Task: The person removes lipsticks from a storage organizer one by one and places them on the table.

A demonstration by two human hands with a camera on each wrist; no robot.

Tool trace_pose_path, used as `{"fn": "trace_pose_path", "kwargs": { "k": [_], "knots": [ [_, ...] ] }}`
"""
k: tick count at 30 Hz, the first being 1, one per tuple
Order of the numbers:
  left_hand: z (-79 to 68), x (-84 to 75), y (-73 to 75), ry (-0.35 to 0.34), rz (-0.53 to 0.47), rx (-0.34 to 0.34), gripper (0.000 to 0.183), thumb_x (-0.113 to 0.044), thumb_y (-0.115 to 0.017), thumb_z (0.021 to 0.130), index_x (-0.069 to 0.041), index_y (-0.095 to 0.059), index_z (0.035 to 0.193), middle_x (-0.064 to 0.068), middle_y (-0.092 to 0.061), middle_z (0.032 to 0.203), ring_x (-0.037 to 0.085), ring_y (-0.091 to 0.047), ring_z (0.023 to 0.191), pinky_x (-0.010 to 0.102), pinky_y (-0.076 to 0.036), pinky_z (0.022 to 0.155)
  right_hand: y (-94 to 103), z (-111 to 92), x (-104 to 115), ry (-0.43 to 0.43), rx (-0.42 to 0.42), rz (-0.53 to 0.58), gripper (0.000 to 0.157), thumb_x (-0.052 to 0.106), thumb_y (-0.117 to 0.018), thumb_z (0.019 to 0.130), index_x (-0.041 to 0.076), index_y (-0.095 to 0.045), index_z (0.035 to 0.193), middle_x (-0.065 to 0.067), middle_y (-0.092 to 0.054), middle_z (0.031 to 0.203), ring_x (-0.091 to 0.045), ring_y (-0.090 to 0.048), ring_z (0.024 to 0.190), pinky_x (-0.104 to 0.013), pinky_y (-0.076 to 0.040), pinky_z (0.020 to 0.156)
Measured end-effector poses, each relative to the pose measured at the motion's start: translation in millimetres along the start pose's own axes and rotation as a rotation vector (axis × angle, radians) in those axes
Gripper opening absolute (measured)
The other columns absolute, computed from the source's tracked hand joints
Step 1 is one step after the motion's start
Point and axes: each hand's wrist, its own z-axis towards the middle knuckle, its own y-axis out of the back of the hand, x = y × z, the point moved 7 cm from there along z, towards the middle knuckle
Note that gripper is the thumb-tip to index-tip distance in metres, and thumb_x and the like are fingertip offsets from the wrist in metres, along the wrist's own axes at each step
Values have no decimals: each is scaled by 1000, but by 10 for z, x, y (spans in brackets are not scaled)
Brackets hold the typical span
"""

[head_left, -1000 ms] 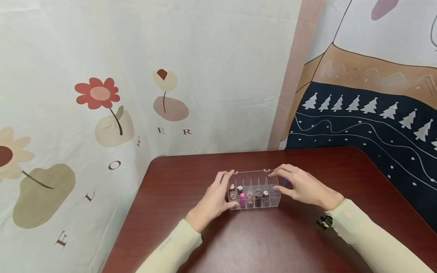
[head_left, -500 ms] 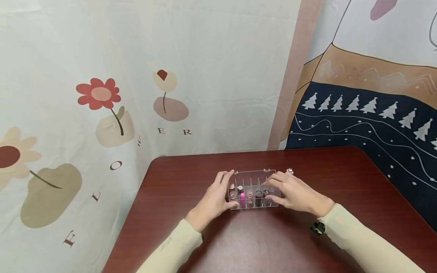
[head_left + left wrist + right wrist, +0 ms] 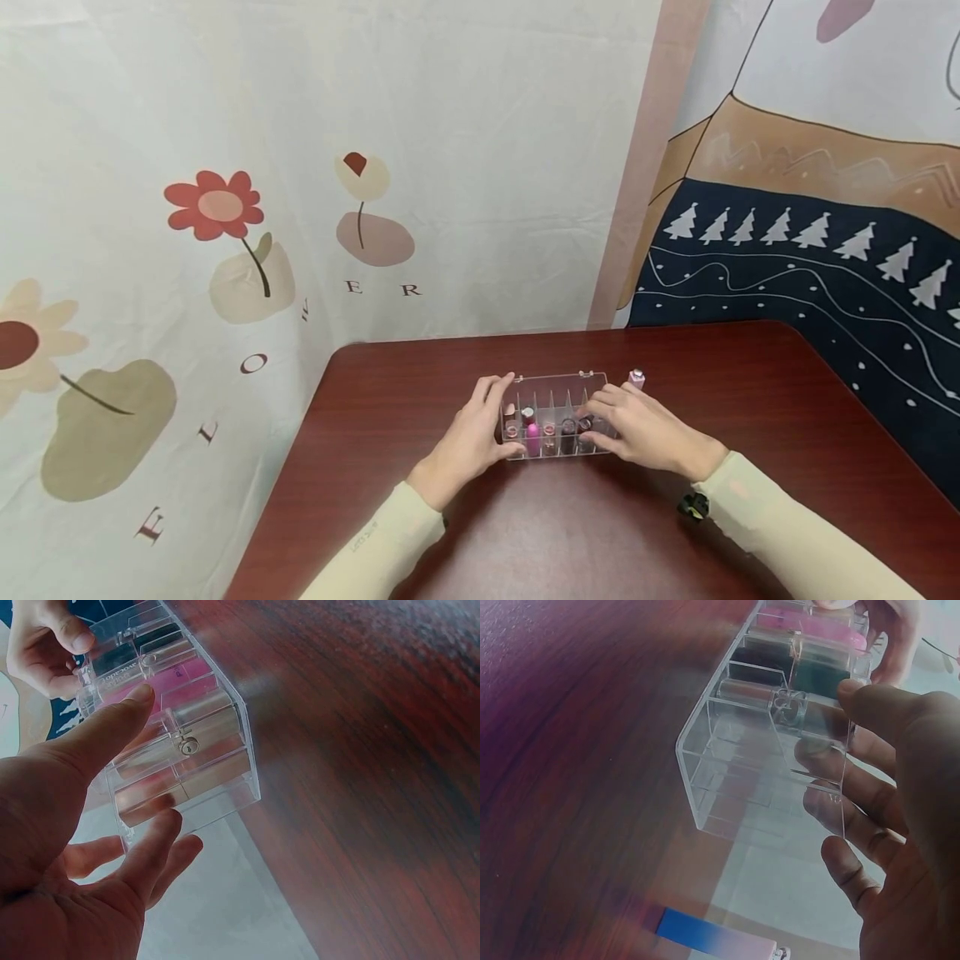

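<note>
Left grip (image 3: 471, 429) clasps the left end of the clear box (image 3: 739, 759); right grip (image 3: 651, 430) bends over its right half

Whether the right grip holds anything I cannot tell; the clear box sits on the surface (image 3: 480, 546), a magenta tube (image 3: 533, 441) among several in its compartments; a pink-and-blue tube (image 3: 718, 934) stands upright outside, near the right grip

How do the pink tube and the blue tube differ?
Colour: the pink tube looks pink throughout; the blue tube fades to pale pink toward its top. Place: the pink tube sits inside the case; the blue tube stands outside it, on the table. Both are upright.
</note>
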Motion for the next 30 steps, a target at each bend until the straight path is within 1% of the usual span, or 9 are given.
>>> {"fn": "trace_pose_path", "kwargs": {
  "k": [7, 15, 20, 24, 30],
  "knots": [
    [-9, -8, 13, -3, -13, -7, 116, -20, -110, 81, 1, -43, 174, 22, -54, 161, 31, -76, 101, 48, -70, 105, -19, 13, -32, -40, 39, 44, 25, 34, -93, 101, 20, -86, 121, 7, -82, 110, -12, -74, 105, -39, -56, 92],
    [-16, -4, 11, -3, -18, -7, 116, -20, -110, 82, 1, -43, 175, 21, -54, 162, 31, -76, 104, 48, -70, 105, -13, 16, -44, -60, 52, 81, 24, 35, -92, 102, 22, -86, 121, 9, -82, 111, -12, -74, 106, -38, -55, 90],
    [-16, -15, 18, -12, -7, -7, 116, -21, -109, 82, 0, -43, 175, 22, -54, 161, 30, -76, 101, 48, -71, 104, 35, 26, -48, -58, 32, 99, 23, 33, -92, 103, 22, -86, 121, 9, -81, 109, -9, -73, 104, -38, -58, 90],
    [-15, -16, 20, -12, -5, -11, 115, -20, -109, 82, 1, -43, 175, 22, -54, 160, 29, -75, 99, 48, -71, 103, 97, 40, -54, -47, -1, 124, 23, 29, -93, 101, 19, -86, 122, 8, -80, 108, -8, -74, 101, -38, -61, 88],
    [-16, -13, 11, -7, 4, -9, 115, -20, -110, 82, 1, -44, 174, 22, -54, 160, 30, -75, 99, 48, -71, 103, 171, 42, -74, -47, -22, 157, 25, 24, -91, 103, 15, -86, 125, 6, -81, 111, -8, -75, 102, -38, -68, 91]
  ]
}}
